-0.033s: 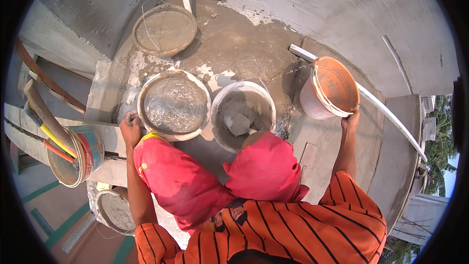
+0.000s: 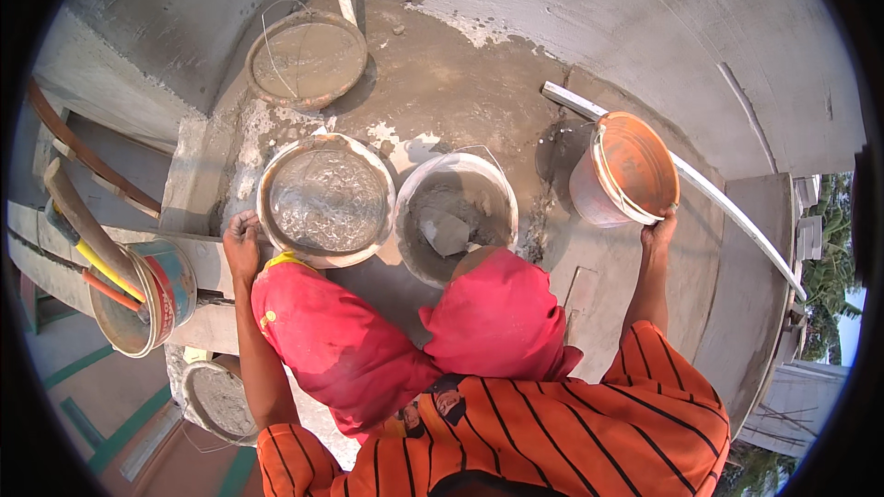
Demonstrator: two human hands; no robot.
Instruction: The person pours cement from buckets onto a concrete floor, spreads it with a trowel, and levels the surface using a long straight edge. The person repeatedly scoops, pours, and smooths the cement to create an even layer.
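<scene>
Presently, the orange-lined bucket [image 2: 589,186] lies ahead-left of the right hand [image 2: 658,228], the nearer one, fingers closed on its rim; axis apparently upright. Left hand [image 2: 242,235], half-curled, sits beside the slurry bucket [image 2: 327,198]; I cannot tell whether it grips.

The smeared concrete floor [image 2: 451,74] carries a round tub [image 2: 308,103], a slurry-filled bucket [image 2: 263,198] and a paler bucket [image 2: 493,191].

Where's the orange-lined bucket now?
In the head view, the orange-lined bucket is right of centre, at the right hand, in front of a long white bar.
</scene>
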